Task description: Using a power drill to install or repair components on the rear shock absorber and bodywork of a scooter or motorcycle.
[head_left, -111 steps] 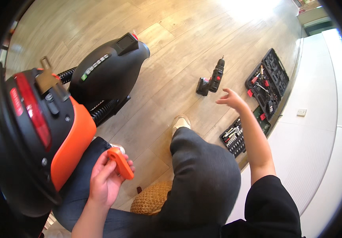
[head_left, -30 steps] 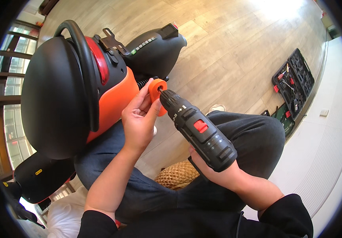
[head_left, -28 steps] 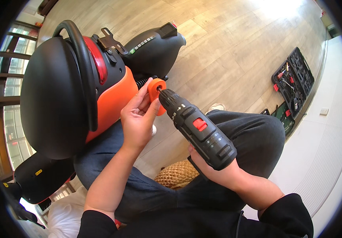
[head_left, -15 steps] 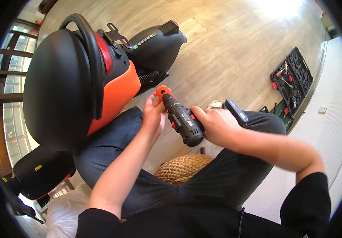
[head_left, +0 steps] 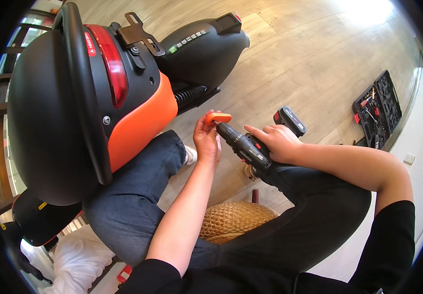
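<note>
My right hand [head_left: 279, 142] is wrapped round the grip of a black cordless drill [head_left: 245, 147], its index finger stretched along the side. The drill's battery [head_left: 290, 121] sticks out beyond my knuckles. At the front of the drill, the bit meets a small orange plastic part [head_left: 219, 117]. My left hand [head_left: 206, 138] pinches that part between thumb and fingers. To the left of my hands stands an electric scooter with a black seat [head_left: 40, 112], an orange side panel [head_left: 143, 117], a red tail light [head_left: 109, 63] and a metal bracket [head_left: 140, 35].
A toolbox [head_left: 380, 110] lies unfolded on the wooden floor [head_left: 314, 59] at the right, by the white wall. Below me is a woven straw stool [head_left: 238, 219]. A white plastic bag [head_left: 81, 257] sits at the lower left. The scooter's rear fender [head_left: 204, 51] extends ahead.
My view has shifted, and the scooter now looks larger and closer. The drill and orange part have turned; the orange part now points right. Both hands keep their hold.
</note>
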A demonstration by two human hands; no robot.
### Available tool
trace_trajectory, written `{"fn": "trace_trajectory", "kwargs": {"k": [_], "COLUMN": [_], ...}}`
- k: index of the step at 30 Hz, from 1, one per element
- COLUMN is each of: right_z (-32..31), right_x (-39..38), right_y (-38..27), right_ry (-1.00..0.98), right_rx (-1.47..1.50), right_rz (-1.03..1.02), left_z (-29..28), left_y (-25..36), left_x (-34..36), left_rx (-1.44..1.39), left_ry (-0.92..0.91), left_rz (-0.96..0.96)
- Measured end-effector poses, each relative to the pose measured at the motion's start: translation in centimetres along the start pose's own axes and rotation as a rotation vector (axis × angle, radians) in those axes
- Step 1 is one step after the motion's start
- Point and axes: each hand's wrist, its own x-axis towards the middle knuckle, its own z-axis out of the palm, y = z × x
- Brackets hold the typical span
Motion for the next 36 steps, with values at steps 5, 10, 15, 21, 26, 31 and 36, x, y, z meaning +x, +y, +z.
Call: {"fn": "trace_trajectory", "kwargs": {"k": [5,10,15,21,26,31,36], "right_z": [-4.7,-11.4,-11.4,-2.3,0.8,1.4,1.0], "right_x": [-1.7,-6.5,-11.6,-11.9,-8.1,-8.1,-8.1], "right_y": [-2.8,-10.7,-21.2,-25.5,-25.3,-24.1,-24.1], "right_ry": [0.016,0.131,0.316,0.567,0.851,0.709,0.700], "right_rx": [0.267,0.185,0.292,0.404,0.395,0.468,0.445], "right_rz": [0.008,0.002,-0.078,-0.111,-0.236,-0.196,-0.171], "left_z": [4.7,9.5,6.4,6.7,5.9,5.3,6.2], "left_y": [4.7,13.4,20.2,24.4,25.2,25.4,25.4], "left_x": [-2.8,-10.1,-15.8,-17.9,-17.8,-17.3,-17.4], "left_rx": [0.191,0.314,0.610,0.770,0.737,0.801,0.742], "left_ry": [0.004,-0.133,-0.299,-0.555,-0.550,-0.561,-0.612], "left_rz": [0.177,0.358,0.691,1.097,1.090,1.132,1.100]}}
